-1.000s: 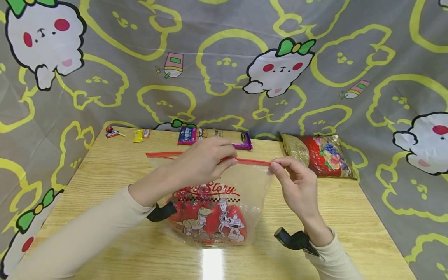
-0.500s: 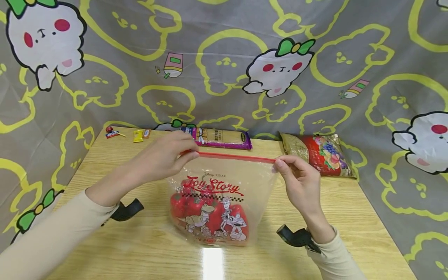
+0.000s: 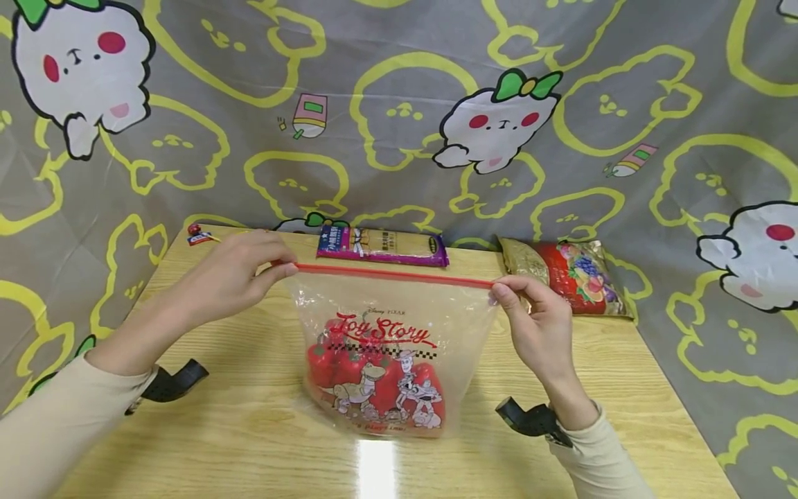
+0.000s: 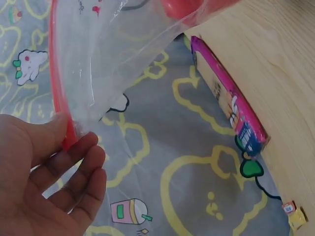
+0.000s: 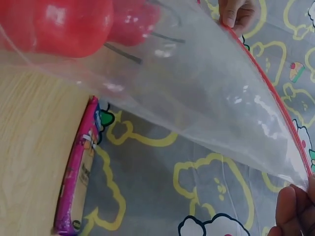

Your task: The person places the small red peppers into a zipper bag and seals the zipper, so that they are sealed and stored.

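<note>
A clear zip bag (image 3: 399, 298) with a red zip strip and "Toy Story" print stands upright on the table, several red vegetables (image 3: 386, 384) with dark stems inside it. At the strip's left end, my left hand (image 3: 240, 274) pinches the corner between thumb and index finger; the left wrist view shows this pinch with the other fingers loosely bent. The right top corner is held between the thumb and fingers of my right hand (image 3: 536, 326). Between the hands the red strip runs nearly straight.
Behind the bag lies a purple-edged food packet (image 3: 393, 247). A gold and red bag (image 3: 573, 277) rests at the back right. At the back left is a lollipop (image 3: 196, 232); small candies (image 4: 295, 216) show in the left wrist view. Patterned cloth (image 3: 399, 125) surrounds the table.
My left hand has slid left along the red strip, from near its middle to the left corner, uncovering the packet behind. The right hand keeps its hold, shifting only slightly.
</note>
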Demonstrator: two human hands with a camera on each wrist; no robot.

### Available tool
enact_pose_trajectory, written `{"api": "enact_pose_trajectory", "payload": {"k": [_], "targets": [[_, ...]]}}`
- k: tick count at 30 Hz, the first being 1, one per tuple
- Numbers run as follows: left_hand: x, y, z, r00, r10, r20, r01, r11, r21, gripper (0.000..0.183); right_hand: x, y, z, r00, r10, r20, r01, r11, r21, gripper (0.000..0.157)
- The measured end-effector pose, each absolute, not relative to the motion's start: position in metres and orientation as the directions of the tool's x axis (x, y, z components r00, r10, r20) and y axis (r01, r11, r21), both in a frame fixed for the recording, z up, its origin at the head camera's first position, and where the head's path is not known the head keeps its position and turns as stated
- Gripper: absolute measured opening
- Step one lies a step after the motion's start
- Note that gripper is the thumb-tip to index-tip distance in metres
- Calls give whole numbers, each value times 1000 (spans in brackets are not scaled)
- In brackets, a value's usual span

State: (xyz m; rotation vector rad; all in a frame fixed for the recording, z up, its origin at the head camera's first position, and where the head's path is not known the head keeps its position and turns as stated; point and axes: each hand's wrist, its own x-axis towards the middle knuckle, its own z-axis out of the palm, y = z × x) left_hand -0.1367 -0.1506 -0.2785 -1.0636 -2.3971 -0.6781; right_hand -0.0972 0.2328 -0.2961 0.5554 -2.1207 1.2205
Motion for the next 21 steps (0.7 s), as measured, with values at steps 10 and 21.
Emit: {"api": "enact_pose_trajectory", "payload": {"k": [10, 21], "targets": [[-125, -146, -275, -685, 518, 512, 718, 595, 360, 4, -97, 233, -287, -753, -27, 657, -483, 701, -525, 12], [-91, -119, -255, -678, 471, 564, 732, 499, 463, 7, -67, 193, -263, -802, -415, 429, -588, 674, -447, 43]]}}
